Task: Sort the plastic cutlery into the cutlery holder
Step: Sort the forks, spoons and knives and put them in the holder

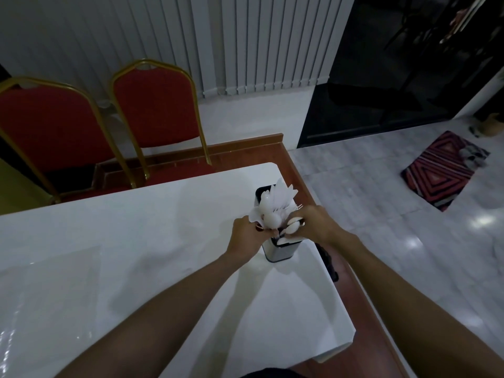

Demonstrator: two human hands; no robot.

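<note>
**Two-handed grip at the cutlery holder [278, 251]**

I see the left hand [246, 234] curled around a bunch of white plastic cutlery [278, 203] standing in the holder. The right hand [313, 225] pinches a spoon [293, 227] at its top. The holder stands near the right edge of the white table [136, 241].

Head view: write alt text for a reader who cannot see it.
The left hand grips a bunch of white plastic cutlery standing in a cutlery holder on a white table; the right hand holds spoons over it. Red chairs stand behind.
</note>
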